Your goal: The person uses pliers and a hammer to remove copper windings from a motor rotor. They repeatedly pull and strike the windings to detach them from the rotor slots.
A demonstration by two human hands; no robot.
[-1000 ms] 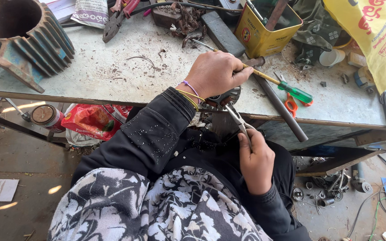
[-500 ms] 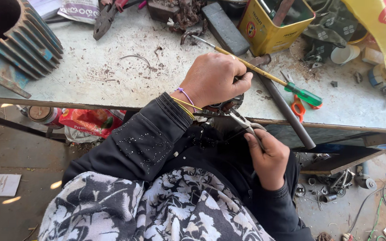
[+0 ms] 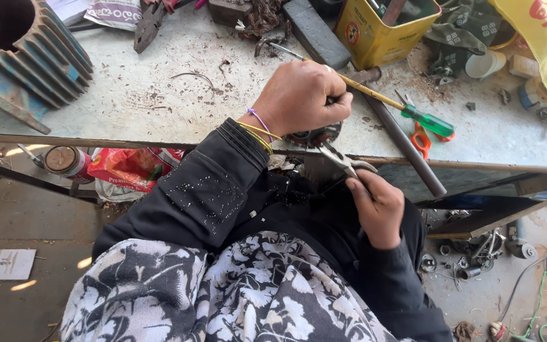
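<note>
My left hand [image 3: 304,94] is closed over a small round motor part [image 3: 314,135] with dark windings, pressing it down at the front edge of the grey workbench [image 3: 159,107]. Just below that edge, my right hand [image 3: 378,206] grips metal pliers [image 3: 343,159]; their jaws point up at the part's underside. A green-handled screwdriver [image 3: 432,122] with a yellow shaft lies slantwise under my left hand's fingers. My left wrist wears thin yellow and purple bands.
A large finned motor housing [image 3: 30,60] stands at the bench's left. Behind my hands are a yellow tin [image 3: 381,31], a dark metal rod [image 3: 406,149], orange scissors [image 3: 420,140] and other pliers [image 3: 149,24]. Under the bench lie a red bag [image 3: 128,174] and scattered parts [image 3: 476,253].
The view has shifted a little to the right. Both hands stay at the part on the bench edge; my right hand with the pliers has edged slightly.
</note>
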